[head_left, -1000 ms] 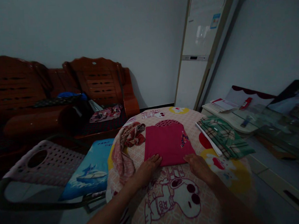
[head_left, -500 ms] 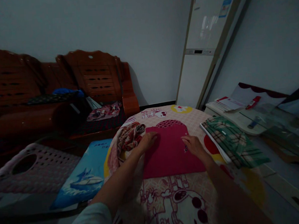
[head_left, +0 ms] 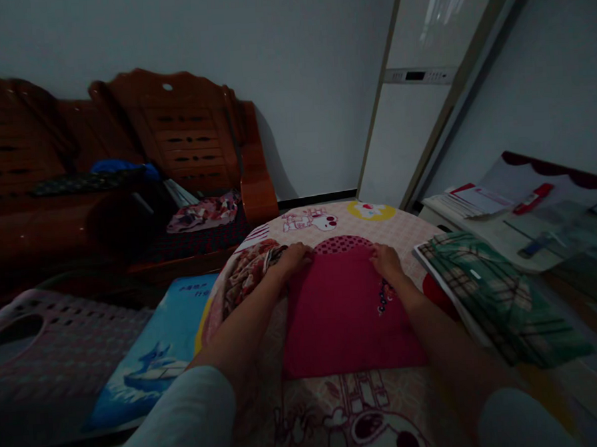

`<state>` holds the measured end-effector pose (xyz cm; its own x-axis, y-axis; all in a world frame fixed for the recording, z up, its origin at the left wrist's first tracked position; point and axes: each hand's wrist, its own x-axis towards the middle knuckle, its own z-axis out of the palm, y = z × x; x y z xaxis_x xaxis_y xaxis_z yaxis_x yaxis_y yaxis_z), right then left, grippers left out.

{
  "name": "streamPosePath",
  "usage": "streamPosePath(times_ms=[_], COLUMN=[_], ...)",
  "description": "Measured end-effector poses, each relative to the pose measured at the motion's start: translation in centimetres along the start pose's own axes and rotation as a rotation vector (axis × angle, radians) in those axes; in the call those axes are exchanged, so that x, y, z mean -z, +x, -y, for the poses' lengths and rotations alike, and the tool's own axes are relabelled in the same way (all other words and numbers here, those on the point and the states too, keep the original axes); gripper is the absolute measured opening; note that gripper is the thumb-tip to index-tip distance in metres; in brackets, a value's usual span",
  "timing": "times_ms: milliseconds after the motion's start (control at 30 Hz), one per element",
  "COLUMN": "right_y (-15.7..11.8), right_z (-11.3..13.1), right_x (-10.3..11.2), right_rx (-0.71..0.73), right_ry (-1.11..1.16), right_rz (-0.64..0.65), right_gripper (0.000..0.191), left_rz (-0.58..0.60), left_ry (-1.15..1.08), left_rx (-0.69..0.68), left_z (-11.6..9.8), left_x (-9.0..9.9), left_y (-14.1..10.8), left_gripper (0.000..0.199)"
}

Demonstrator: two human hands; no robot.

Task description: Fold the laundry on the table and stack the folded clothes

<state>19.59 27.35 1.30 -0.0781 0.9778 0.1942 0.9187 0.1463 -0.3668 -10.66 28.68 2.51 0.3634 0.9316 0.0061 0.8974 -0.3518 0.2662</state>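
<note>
A magenta folded garment (head_left: 346,314) lies flat on a round table with a printed cartoon tablecloth (head_left: 389,422). Small embroidery shows on the garment's right side. My left hand (head_left: 295,258) has its fingers closed at the far left corner of the garment. At the far right corner, my right hand (head_left: 387,265) pinches the edge between thumb and fingers. A crumpled patterned cloth (head_left: 251,272) sits beside my left wrist, partly behind the forearm. Beyond the garment's far edge, a dotted dark pink patch (head_left: 342,244) shows.
On the right lies a folded green plaid cloth (head_left: 486,280), with a white side table (head_left: 478,217) behind it. To the left are a blue printed bag (head_left: 160,351) and a pink woven basket (head_left: 79,335). A wooden sofa (head_left: 173,123) lines the wall.
Both hands have moved away from me to the garment's far corners, the right one up from its side edge. The camera view has shifted slightly.
</note>
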Motion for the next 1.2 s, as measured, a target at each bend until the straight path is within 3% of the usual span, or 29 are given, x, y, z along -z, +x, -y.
streamPosePath(times_ms=[100,233,367,533,800,1000,1100,1200], right_y=[0.9,2.2,2.5,0.8,-3.8,-9.5,-13.4,-17.2], right_z=[-0.2,0.2,0.6,1.2,1.4,1.7,1.2,0.2], right_x=[0.2,0.4,0.7,2.1,5.6,8.0,7.6,5.9], right_rx=[0.027,0.019,-0.004,-0.009,0.023,0.065,0.146,0.175], right_ry=[-0.189,-0.245,-0.248,-0.24,-0.191,-0.062,0.018,0.014], right_rz=[0.074,0.18,0.165,0.078,-0.179,-0.278,-0.262,-0.194], right_gripper=[0.044,0.04,0.033,0.032,0.021,0.025,0.035,0.037], left_rz=[0.056,0.092,0.093,0.0,-0.316,-0.393,-0.36,-0.264], left_ry=[-0.011,-0.035,-0.04,-0.063,-0.207,-0.276,-0.283,-0.268], left_rx=[0.024,0.055,0.079,0.081,0.001,-0.122,-0.162,-0.174], left_z=[0.6,0.8,0.8,0.0,-3.1,-5.7,-6.6,-7.4], left_x=[0.8,1.3,1.7,2.7,4.5,5.6,4.1,1.0], left_y=[0.3,0.8,0.9,-0.5,-5.5,-11.2,-14.5,-17.3], left_gripper=[0.031,0.031,0.021,0.024,0.016,0.029,0.028,0.031])
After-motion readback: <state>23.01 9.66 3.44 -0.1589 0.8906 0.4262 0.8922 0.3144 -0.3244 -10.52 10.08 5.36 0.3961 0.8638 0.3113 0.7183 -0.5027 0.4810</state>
